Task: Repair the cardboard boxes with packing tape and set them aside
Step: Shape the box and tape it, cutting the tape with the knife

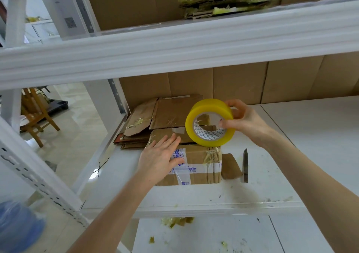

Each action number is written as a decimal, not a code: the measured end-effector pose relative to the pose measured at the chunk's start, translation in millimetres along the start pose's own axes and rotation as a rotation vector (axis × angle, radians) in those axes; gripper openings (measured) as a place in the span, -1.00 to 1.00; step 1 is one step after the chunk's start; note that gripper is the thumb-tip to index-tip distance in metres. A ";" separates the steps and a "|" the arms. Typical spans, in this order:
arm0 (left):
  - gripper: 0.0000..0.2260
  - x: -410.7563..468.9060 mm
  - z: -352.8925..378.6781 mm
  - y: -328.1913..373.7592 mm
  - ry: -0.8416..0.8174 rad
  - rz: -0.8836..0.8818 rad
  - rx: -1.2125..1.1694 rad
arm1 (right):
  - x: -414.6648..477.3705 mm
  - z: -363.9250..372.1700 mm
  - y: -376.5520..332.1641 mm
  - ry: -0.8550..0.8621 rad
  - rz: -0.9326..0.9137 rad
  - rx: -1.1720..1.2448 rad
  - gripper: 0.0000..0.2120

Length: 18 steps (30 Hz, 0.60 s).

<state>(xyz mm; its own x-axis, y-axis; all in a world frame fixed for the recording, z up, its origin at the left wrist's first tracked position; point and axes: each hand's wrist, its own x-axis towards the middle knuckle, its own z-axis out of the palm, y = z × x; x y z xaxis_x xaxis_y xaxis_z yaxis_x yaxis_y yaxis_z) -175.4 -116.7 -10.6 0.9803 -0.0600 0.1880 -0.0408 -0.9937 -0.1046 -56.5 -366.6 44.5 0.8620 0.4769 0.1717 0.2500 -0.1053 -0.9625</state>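
Shelving: white metal rack [174, 45], broad ribbed beam crossing the whole view.
Shelf board: white surface [310, 136], scuffed and speckled with dark marks.
Lower board: white panel [213, 237] underneath, flecked with yellowish scraps.
Uprights: slotted white post [38, 177] slanting at lower left; rear corner post [114, 97] with a grey perforated strip.
Backing: brown cardboard sheets [242, 83] standing behind both levels.
Floor: pale glossy tiles [77, 128], catching reflections.
Furniture: wooden chair [37, 116] at left, near a dark tray [58, 105] on the floor.
Far left: white cabinet [42, 29], blurred.
Light: bright, even, soft-shadowed.
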 end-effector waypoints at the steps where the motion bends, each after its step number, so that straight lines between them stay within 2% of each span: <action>1: -0.36 -1.0 -0.5 0.0 -0.006 -0.001 -0.003 | 1.4 0.7 -2.6 -0.016 -0.015 -0.020 -0.52; 6: -0.37 -0.9 -3.5 0.6 -0.023 -0.014 -0.039 | 7.1 -17.2 -13.7 0.103 -0.032 -0.036 -0.54; 12: -0.38 -1.0 -5.1 -1.9 -0.019 -0.051 -0.045 | -4.3 -45.6 -11.7 0.104 0.026 -0.136 -0.54; 18: -0.39 -0.6 -2.7 2.6 0.007 -0.042 -0.054 | -17.0 -59.7 0.9 0.003 0.111 -0.248 -0.49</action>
<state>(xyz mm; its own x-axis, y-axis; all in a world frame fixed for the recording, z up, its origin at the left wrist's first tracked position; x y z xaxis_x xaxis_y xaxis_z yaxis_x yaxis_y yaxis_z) -176.6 -119.5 -8.3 0.9800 -0.0185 0.1983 -0.0100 -0.9990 -0.0441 -44.5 -426.9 53.3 0.8914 0.4479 0.0689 0.2538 -0.3674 -0.8948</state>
